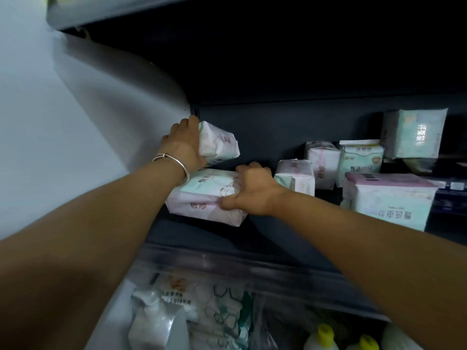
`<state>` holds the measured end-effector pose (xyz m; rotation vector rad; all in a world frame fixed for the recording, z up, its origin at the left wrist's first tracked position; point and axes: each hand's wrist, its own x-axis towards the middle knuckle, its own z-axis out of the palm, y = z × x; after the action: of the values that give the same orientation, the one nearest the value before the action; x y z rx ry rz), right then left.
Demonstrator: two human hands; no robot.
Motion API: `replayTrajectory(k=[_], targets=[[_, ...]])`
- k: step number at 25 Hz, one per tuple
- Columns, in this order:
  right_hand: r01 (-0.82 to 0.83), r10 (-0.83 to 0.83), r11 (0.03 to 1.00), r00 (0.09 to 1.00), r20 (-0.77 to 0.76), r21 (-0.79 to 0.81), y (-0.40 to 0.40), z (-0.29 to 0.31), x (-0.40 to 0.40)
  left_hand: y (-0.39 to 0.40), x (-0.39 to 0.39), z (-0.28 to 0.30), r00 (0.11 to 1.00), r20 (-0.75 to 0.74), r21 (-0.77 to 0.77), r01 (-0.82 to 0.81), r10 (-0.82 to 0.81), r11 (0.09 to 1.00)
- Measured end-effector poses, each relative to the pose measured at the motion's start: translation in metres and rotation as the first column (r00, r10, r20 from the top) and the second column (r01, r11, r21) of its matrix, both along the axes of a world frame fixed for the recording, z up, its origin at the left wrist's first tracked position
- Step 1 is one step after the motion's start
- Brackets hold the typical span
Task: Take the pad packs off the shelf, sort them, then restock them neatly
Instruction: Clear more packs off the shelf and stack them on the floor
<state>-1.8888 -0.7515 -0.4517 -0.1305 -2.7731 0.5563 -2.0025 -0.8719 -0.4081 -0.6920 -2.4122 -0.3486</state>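
My left hand [183,145], with a silver bangle on the wrist, grips a small white-and-pink pad pack [219,145] held up at the far left of the dark shelf [267,238]. Just below it lies a larger pink-and-mint pad pack [202,198], flat on the shelf, and my right hand [252,190] is closed on its right end. To the right stand several more pad packs: a small pink one [295,176], another pink one [322,160], a mint one [360,157], a big pink-topped one [389,198] and a tilted mint one [414,133].
A white side wall [63,137] bounds the shelf on the left. Below the shelf edge lie white plastic bags of goods [161,322] and bottles with yellow caps [326,334]. The shelf back panel [278,122] is dark. Another shelf overhangs at the top left [101,13].
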Motion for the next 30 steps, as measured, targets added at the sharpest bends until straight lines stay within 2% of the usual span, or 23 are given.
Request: replayTrajectory(k=[5,10,14,20,22,26,30], targets=[[0.000,0.001,0.999,1.000,-0.031,0.037,0.000,0.010,0.057,-0.014,0.056,0.006,0.991,-0.054,0.171,0.132,-0.124,0.976],[-0.028,0.029,0.996,0.999,-0.013,0.084,-0.005,0.012,0.117,-0.034,0.116,0.002,0.987,0.028,0.351,0.138,-0.158,0.926],[-0.067,0.067,0.996,0.998,0.008,0.053,-0.015,-0.001,0.162,-0.056,0.173,-0.013,0.981,0.087,0.408,0.122,-0.172,0.905],[-0.095,0.098,0.995,0.979,0.179,-0.027,-0.039,-0.081,0.217,-0.102,0.244,-0.072,0.963,0.254,0.523,-0.056,-0.093,0.850],[-0.094,0.102,0.994,0.967,0.234,-0.046,-0.046,-0.108,0.229,-0.118,0.256,-0.094,0.950,0.290,0.575,-0.074,-0.118,0.815],[-0.069,0.094,0.993,0.950,0.297,-0.095,-0.060,-0.154,0.249,-0.145,0.284,-0.135,0.922,0.362,0.583,-0.109,-0.138,0.805],[-0.019,0.094,0.975,0.938,0.333,-0.222,-0.074,-0.185,0.258,-0.177,0.299,-0.176,0.898,0.418,0.577,-0.146,-0.137,0.803]])
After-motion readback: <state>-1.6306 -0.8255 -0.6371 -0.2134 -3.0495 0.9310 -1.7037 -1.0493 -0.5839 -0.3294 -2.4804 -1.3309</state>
